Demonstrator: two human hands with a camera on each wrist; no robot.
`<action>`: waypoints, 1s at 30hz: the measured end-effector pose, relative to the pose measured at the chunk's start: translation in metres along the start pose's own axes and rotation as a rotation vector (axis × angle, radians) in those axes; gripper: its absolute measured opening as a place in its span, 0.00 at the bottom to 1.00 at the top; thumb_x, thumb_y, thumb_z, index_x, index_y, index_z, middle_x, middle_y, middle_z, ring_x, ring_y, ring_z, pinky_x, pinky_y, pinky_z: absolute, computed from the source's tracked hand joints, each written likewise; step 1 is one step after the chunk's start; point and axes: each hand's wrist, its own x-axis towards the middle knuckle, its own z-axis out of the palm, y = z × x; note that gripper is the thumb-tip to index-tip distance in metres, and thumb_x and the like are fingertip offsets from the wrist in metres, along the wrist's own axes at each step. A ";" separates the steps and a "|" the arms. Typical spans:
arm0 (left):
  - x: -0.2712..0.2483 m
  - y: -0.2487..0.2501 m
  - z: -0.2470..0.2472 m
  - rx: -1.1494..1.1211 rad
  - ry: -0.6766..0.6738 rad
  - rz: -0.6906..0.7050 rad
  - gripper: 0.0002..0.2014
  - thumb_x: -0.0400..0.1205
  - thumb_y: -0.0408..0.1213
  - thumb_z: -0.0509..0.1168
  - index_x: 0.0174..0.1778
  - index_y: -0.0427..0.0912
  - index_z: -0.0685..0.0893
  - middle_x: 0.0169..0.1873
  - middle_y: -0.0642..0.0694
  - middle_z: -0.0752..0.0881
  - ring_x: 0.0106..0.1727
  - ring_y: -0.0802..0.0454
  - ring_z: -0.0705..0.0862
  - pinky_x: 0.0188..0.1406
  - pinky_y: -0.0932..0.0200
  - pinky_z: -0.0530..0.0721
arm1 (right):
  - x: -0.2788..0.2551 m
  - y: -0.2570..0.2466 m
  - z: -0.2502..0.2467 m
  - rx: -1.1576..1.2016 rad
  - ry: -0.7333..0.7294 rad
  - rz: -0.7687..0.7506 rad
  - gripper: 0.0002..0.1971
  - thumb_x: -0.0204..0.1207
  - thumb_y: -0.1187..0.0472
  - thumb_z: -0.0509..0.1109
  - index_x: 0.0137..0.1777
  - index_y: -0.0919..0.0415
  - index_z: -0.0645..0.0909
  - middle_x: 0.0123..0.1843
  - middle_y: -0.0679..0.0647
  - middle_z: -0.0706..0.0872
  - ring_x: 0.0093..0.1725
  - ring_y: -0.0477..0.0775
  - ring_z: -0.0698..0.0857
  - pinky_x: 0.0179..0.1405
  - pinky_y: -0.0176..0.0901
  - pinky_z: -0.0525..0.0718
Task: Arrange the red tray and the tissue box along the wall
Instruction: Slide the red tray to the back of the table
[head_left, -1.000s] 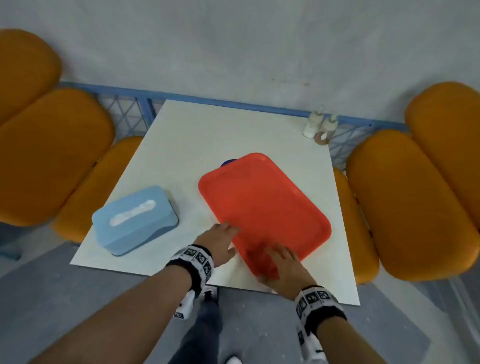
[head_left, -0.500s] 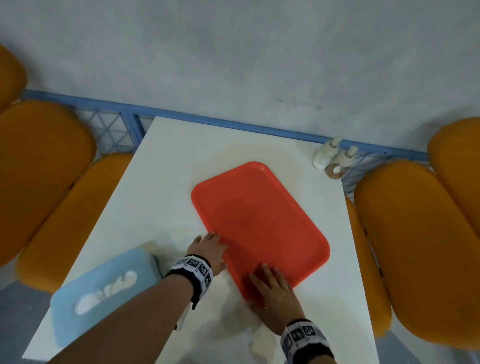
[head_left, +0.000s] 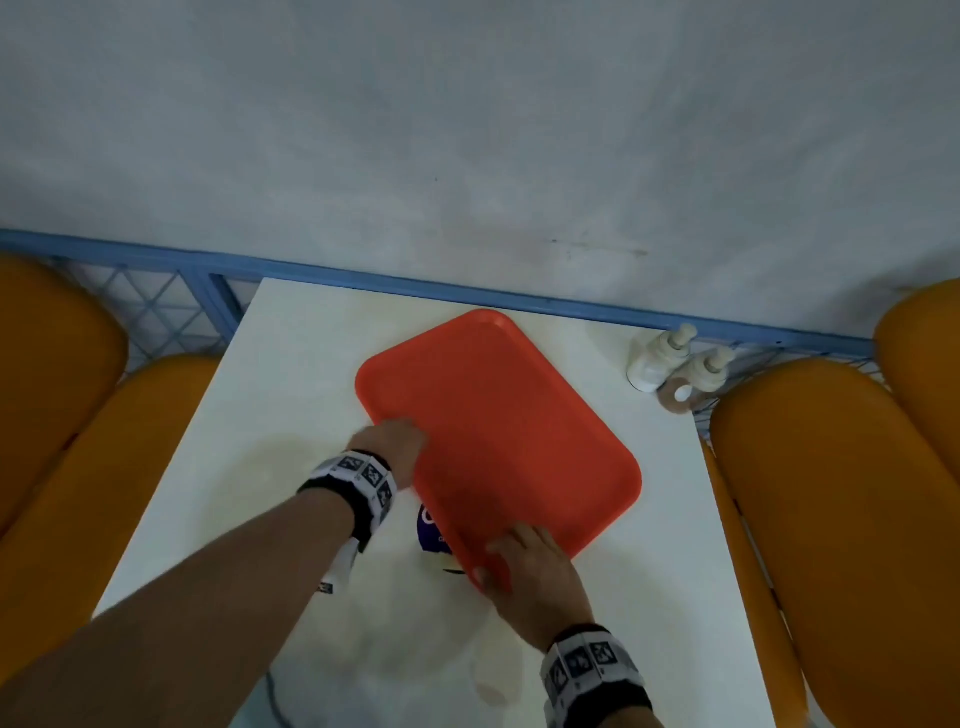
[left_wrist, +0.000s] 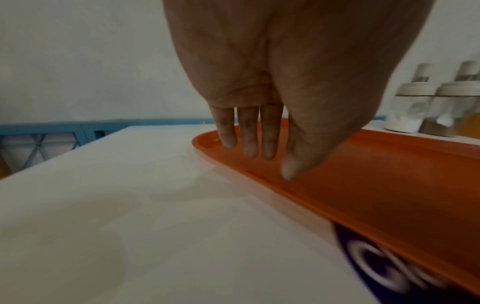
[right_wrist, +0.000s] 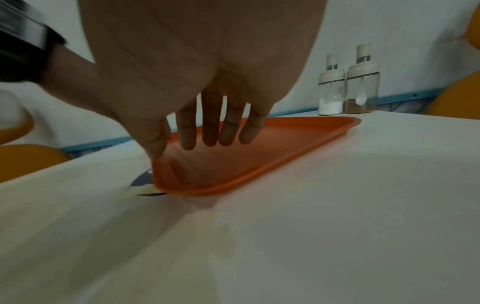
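The red tray (head_left: 498, 436) lies skewed on the white table (head_left: 311, 389), its far corner close to the blue rail (head_left: 519, 299) under the wall. My left hand (head_left: 410, 436) rests flat on the tray's left rim, fingers (left_wrist: 249, 139) straight and inside the tray (left_wrist: 389, 185). My right hand (head_left: 498, 561) lies on the near corner. Its fingers (right_wrist: 213, 135) are straight over the tray (right_wrist: 285, 139) and its thumb is at the rim. The tissue box is out of view.
Two condiment jars (head_left: 670, 364) stand at the table's far right corner by the rail, right of the tray. Orange seats (head_left: 831, 493) flank the table on both sides. A purple and white sticker (head_left: 431, 530) shows on the table at the tray's near edge.
Both hands have slid the tray away across the table toward the wall. The view has moved forward, and the blue tissue box has dropped out of it. The sticker has come into sight.
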 end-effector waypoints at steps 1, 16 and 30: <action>0.008 -0.011 -0.009 0.029 0.014 -0.015 0.22 0.79 0.29 0.63 0.69 0.44 0.80 0.64 0.41 0.81 0.62 0.39 0.84 0.57 0.43 0.88 | -0.002 -0.004 0.005 0.016 0.023 -0.001 0.10 0.75 0.44 0.66 0.49 0.47 0.81 0.50 0.45 0.83 0.51 0.53 0.79 0.43 0.48 0.83; 0.006 -0.036 0.004 0.149 -0.126 -0.179 0.13 0.82 0.38 0.61 0.62 0.45 0.82 0.59 0.44 0.87 0.58 0.42 0.88 0.53 0.46 0.89 | 0.020 0.073 -0.014 -0.038 -0.066 -0.006 0.10 0.70 0.55 0.66 0.51 0.53 0.81 0.53 0.47 0.83 0.53 0.53 0.80 0.48 0.46 0.83; 0.040 0.005 0.006 -0.050 -0.064 -0.237 0.15 0.84 0.41 0.61 0.65 0.44 0.82 0.59 0.41 0.87 0.57 0.39 0.88 0.57 0.47 0.88 | 0.101 0.162 -0.056 -0.074 -0.025 -0.055 0.13 0.82 0.48 0.64 0.64 0.47 0.82 0.67 0.46 0.80 0.65 0.54 0.77 0.63 0.53 0.81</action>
